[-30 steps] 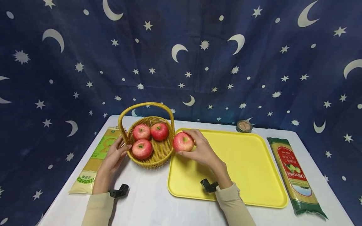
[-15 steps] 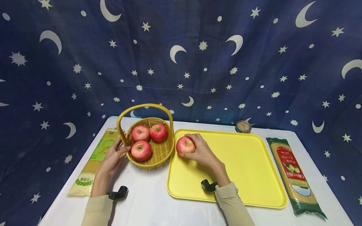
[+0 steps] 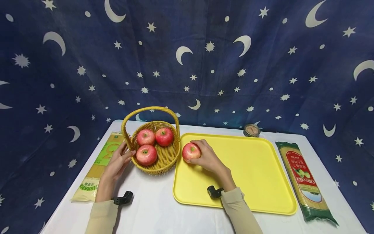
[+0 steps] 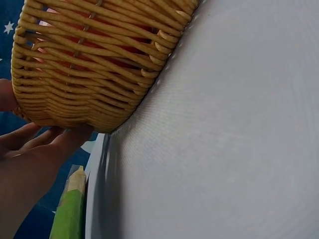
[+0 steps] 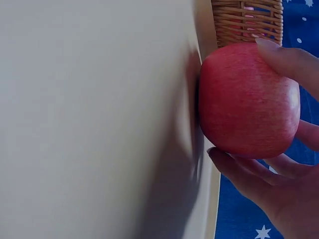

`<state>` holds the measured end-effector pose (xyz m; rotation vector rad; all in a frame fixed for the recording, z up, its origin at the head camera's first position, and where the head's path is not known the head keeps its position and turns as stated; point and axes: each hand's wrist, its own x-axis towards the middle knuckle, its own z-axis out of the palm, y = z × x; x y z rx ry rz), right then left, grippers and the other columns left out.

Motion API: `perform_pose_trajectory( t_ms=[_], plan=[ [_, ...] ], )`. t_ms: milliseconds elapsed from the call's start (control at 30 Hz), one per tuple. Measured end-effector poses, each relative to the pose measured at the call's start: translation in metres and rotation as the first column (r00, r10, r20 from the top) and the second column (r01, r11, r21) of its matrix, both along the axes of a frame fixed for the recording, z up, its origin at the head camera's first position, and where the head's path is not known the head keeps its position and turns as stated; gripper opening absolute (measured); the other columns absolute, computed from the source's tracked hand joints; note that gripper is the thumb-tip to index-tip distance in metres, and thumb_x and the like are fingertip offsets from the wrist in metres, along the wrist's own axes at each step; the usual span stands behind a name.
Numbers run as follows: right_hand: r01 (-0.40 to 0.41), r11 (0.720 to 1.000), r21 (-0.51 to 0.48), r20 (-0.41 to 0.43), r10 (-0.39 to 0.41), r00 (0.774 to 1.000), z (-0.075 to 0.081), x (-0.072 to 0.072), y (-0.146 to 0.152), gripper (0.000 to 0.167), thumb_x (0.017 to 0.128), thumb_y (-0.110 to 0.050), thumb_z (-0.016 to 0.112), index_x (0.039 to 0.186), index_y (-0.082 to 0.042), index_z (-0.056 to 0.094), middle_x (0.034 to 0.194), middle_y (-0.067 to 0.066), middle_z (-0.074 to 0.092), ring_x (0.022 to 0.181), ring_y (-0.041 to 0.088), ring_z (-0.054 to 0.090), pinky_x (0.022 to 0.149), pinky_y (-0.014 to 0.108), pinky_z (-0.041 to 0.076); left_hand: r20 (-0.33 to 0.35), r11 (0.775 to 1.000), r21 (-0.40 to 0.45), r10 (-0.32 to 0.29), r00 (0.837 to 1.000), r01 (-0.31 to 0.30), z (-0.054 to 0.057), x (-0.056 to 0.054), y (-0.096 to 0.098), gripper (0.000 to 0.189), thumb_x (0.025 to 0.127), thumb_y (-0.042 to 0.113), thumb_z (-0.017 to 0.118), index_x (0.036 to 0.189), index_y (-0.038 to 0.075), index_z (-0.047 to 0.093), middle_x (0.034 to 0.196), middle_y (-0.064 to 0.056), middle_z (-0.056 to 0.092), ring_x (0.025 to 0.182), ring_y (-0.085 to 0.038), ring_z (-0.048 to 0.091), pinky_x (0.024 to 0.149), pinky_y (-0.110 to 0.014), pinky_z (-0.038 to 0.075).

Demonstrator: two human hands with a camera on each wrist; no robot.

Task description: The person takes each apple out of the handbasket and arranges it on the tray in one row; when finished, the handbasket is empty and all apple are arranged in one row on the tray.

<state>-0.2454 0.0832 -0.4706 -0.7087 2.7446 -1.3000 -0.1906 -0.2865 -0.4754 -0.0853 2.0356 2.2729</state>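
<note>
A red apple [image 3: 191, 152] is in my right hand [image 3: 206, 156], which grips it between thumb and fingers at the left end of the yellow tray [image 3: 248, 175]. In the right wrist view the apple [image 5: 249, 99] sits right at the tray surface; whether it touches is hard to tell. My left hand [image 3: 116, 165] holds the left side of the wicker basket [image 3: 163, 167], thumb at the rim and fingers against the outer wall [image 4: 75, 94]. Three red apples [image 3: 146, 155] lie inside the basket, whose arched handle [image 3: 152, 108] stands upright.
A green-labelled pasta packet [image 3: 96, 172] lies left of the basket, partly behind my left hand. Another pasta packet [image 3: 305, 182], red-labelled, lies right of the tray. A small round tin [image 3: 252, 130] stands at the tray's back edge. A starry blue curtain [image 3: 187, 65] hangs behind the white table [image 3: 152, 208].
My right hand has carried the apple from beside the basket's rim slightly right and down onto or close to the tray's left end. The left hand and basket have stayed put.
</note>
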Motion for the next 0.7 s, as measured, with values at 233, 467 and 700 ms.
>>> perform_pose_trajectory(
  t_ms=[233,467,700],
  plan=[
    [-0.030,0.999,0.031,0.036,0.029,0.999,0.001,0.001,0.001,0.081,0.075,-0.025,0.090,0.146,-0.012,0.053,0.136,0.011,0.056,0.121,0.029,0.058,0.107,0.049,0.051,0.009,1.000,0.011,-0.003,1.000,0.003,0.001,-0.002,0.001,0.081,0.103,0.001,0.050,0.166,0.009,0.001,0.173,-0.015,0.004,0.155,-0.036,0.017,0.098,-0.009,0.047],
    [-0.026,0.999,0.026,0.036,0.025,0.999,0.004,0.002,0.002,0.081,0.077,-0.032,0.091,0.147,-0.013,0.054,0.137,0.009,0.058,0.122,0.029,0.057,0.107,0.048,0.051,0.003,1.000,-0.018,-0.022,1.000,0.022,-0.003,-0.001,-0.001,0.080,0.103,0.003,0.049,0.166,0.007,0.000,0.173,-0.016,0.006,0.154,-0.035,0.021,0.099,-0.009,0.046],
    [-0.002,0.999,-0.044,-0.143,-0.004,0.990,0.013,0.003,-0.002,0.060,0.082,-0.019,0.085,0.137,-0.011,0.063,0.138,0.008,0.061,0.129,0.029,0.057,0.111,0.048,0.049,-0.025,0.999,-0.016,-0.044,0.999,0.043,-0.001,-0.003,-0.003,0.079,0.103,0.001,0.047,0.166,0.006,-0.001,0.173,-0.016,0.003,0.151,-0.028,0.027,0.100,-0.010,0.045]
  ],
)
